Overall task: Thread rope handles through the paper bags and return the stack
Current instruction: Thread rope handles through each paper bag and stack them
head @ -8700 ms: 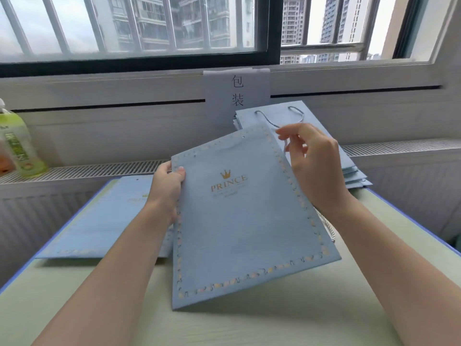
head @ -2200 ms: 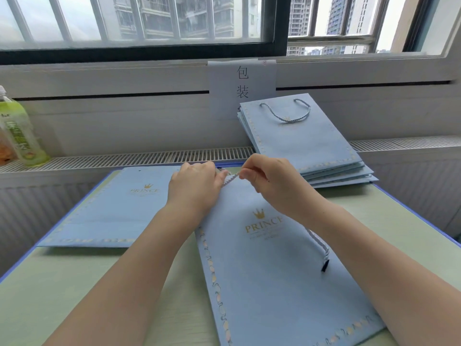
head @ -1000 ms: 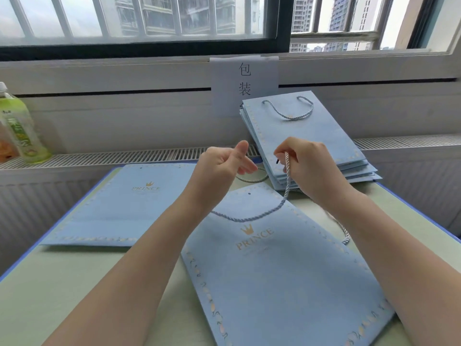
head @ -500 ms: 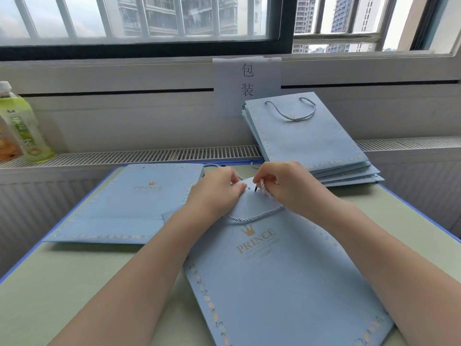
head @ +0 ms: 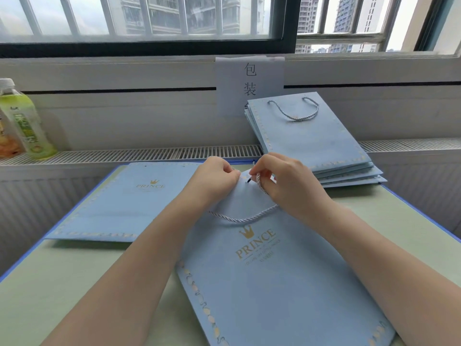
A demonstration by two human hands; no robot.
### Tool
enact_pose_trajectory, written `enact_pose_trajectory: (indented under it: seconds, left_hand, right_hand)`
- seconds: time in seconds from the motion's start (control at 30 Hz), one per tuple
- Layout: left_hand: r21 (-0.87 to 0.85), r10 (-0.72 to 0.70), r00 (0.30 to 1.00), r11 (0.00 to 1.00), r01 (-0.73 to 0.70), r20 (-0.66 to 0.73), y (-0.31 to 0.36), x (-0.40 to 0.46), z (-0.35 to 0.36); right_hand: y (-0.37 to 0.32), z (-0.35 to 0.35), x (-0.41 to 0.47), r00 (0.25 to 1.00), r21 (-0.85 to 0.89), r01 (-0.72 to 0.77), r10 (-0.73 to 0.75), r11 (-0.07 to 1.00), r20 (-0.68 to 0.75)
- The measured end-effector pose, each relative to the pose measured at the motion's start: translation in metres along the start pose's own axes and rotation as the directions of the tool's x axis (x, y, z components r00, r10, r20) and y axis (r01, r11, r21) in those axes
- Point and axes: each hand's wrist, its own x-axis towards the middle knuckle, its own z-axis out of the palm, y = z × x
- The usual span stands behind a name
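Note:
A flat light-blue PRINCE paper bag [head: 274, 283] lies on the table in front of me. A grey-white twisted rope handle [head: 243, 218] droops in a loop across its upper face. My right hand [head: 287, 182] pinches the rope near its dark tip, right at the bag's top edge. My left hand [head: 217, 181] grips that top edge beside it, fingers curled. A pile of blue bags without handles [head: 129, 203] lies flat at the left. A stack of bags with rope handles [head: 314, 143] leans against the sill at the back right.
A green drink bottle [head: 25, 121] stands on the radiator ledge at far left, an orange packet beside it. A paper sign [head: 249, 83] hangs below the window. The table [head: 62, 283] has a blue rim, and the ledge runs right behind it.
One second ago both hands held the rope up above the bag. They have come down to the bag's top edge, and the rope tip now sits close to the paper.

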Motion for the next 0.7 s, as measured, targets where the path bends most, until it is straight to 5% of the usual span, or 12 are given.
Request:
enact_pose_trajectory:
  seconds: [0.43, 0.7]
  left_hand:
    - [-0.066, -0.02, 0.996, 0.997, 0.026, 0.083, 0.001, -0.002, -0.004]
    - [-0.348, -0.16, 0.962, 0.909, 0.231, 0.221, -0.007, 0.003, -0.012]
  right_hand:
    - [-0.009, 0.011, 0.0, 0.986, 0.063, 0.141, -0.146, 0.988, 0.082]
    - [-0.009, 0.007, 0.0, 0.998, 0.154, -0.004, -0.004, 0.988, 0.056]
